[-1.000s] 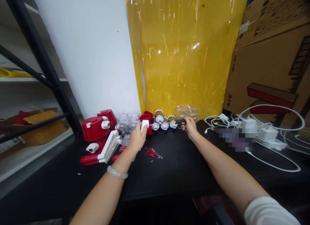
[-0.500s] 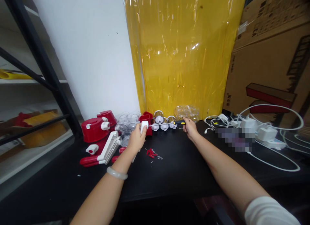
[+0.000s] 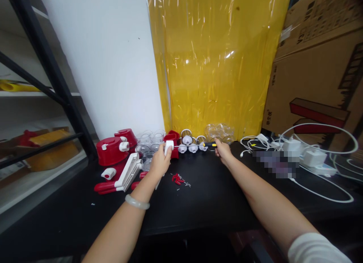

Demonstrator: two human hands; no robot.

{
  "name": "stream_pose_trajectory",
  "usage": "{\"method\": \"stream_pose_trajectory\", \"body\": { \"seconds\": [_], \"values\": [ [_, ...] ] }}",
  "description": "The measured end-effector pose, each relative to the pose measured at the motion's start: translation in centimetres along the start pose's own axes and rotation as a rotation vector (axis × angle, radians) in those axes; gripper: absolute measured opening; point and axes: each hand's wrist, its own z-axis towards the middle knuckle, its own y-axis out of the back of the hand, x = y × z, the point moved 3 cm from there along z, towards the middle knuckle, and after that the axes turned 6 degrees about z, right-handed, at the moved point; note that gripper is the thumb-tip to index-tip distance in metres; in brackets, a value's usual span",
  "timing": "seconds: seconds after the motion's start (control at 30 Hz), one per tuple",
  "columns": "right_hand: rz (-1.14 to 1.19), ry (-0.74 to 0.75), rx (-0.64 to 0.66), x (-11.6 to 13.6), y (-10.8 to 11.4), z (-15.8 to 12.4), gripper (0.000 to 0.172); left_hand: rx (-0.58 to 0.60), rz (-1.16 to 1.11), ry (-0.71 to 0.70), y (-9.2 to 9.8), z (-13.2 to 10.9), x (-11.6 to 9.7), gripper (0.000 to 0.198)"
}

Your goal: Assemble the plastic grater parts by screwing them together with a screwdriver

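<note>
My left hand (image 3: 159, 161) is closed around a small white plastic part (image 3: 169, 146), held up above the black table (image 3: 204, 202). My right hand (image 3: 223, 151) grips the black-and-yellow handle of a screwdriver (image 3: 209, 144). Its thin shaft runs level to the left and its tip meets the white part. A pale bangle (image 3: 137, 201) sits on my left wrist. Below and between the hands lie small red plastic bits and several screws (image 3: 178, 179).
Red and white appliance parts (image 3: 116, 157) and clear cups (image 3: 149, 140) crowd the table's back left. Small metal drums (image 3: 193, 140) stand by the yellow film (image 3: 215, 66). White chargers and cables (image 3: 306, 157) lie right, under cardboard boxes (image 3: 320, 74). A black shelf frame (image 3: 51, 78) stands left.
None beyond a slight shift of the camera; both hands keep the same hold on the white part and the screwdriver.
</note>
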Motion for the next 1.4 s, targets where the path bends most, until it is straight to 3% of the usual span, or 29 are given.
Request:
{"method": "stream_pose_trajectory", "body": {
  "seconds": [0.3, 0.47, 0.63, 0.97, 1.4],
  "values": [
    [-0.044, -0.105, 0.004, -0.1, -0.1, -0.1, 0.043, 0.006, 0.02, -0.015, 0.2, -0.1, -0.3, 0.049],
    [-0.022, -0.208, -0.037, 0.4, -0.3, -0.5, 0.036, 0.0, 0.009, -0.028, 0.3, -0.1, -0.4, 0.049],
    [0.22, -0.322, 0.098, 0.7, -1.1, -0.8, 0.029, -0.011, 0.001, -0.008, 0.3, -0.1, -0.2, 0.049],
    [0.271, -0.224, 0.111, 0.7, -1.1, -0.8, 0.014, -0.007, -0.013, -0.026, 0.0, 0.0, -0.1, 0.047],
    [0.227, -0.134, 0.114, 0.2, -0.9, -0.2, 0.015, -0.007, -0.008, -0.022, 0.1, 0.0, -0.1, 0.046]
  ]
}}
